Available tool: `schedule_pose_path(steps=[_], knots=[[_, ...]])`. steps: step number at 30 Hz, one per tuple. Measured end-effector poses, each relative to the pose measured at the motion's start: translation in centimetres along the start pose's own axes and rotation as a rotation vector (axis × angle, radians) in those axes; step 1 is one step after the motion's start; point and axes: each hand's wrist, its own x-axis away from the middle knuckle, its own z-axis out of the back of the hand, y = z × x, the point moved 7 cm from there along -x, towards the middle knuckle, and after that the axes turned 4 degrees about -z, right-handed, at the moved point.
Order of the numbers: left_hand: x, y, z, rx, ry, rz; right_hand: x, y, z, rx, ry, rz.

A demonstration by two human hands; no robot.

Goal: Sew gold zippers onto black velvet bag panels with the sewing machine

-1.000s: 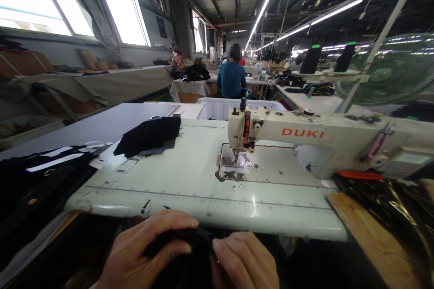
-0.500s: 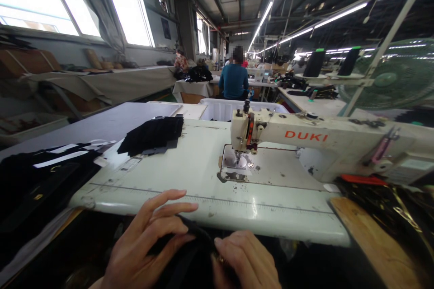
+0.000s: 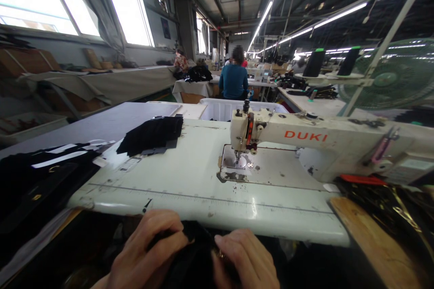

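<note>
Gripping a dark, soft piece of black fabric (image 3: 190, 253) just below the near edge of the white sewing desk (image 3: 190, 176), both hands work close together at the bottom of the view. The left hand (image 3: 145, 253) has its fingers (image 3: 166, 230) curled over the top of the cloth and pressed together, the thumb tucked beneath, so the fabric is pinched between thumb and fingers. The right hand (image 3: 244, 259) lies just beside it, knuckles up, its fingers bent down onto the same fabric; whether they pinch a fold or merely press on it cannot be told, since the tips are hidden in the dark cloth. A small glinting metal bit (image 3: 219, 255) shows where the right hand meets the cloth. The fabric bunches between the two hands and hangs below the desk's near edge, not lying on its surface.

On the desk, a white industrial sewing machine marked DUKI (image 3: 305, 137) stands toward the right side, its needle over the metal plate (image 3: 237, 162). A loose stack of black cut pieces (image 3: 152, 135) lies near the far left corner. More black cloth with white strips (image 3: 44, 171) is heaped beyond the left edge. A person in a blue top (image 3: 233, 81) sits far behind, facing away.
</note>
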Motion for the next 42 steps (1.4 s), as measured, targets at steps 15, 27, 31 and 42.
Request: schedule_pose_path(steps=[15,27,31,42], knots=[[-1.5,-0.6,-1.5,0.051,-0.173,-0.085,0.1,0.2,-0.6,-0.041,-0.095,0.021],[-1.7,-2.3,-1.3,0.218,-0.311,0.089,0.6,-0.1,-1.2,-0.074,-0.175,0.008],[-1.3,-3.9,-1.9,0.325,-0.321,0.247,0.3,0.6,-0.7,-0.103,-0.225,-0.027],[-0.2,-4.0,-2.5,0.504,-0.302,0.514,1.6,1.4,-0.9,-0.132,-0.193,-0.110]])
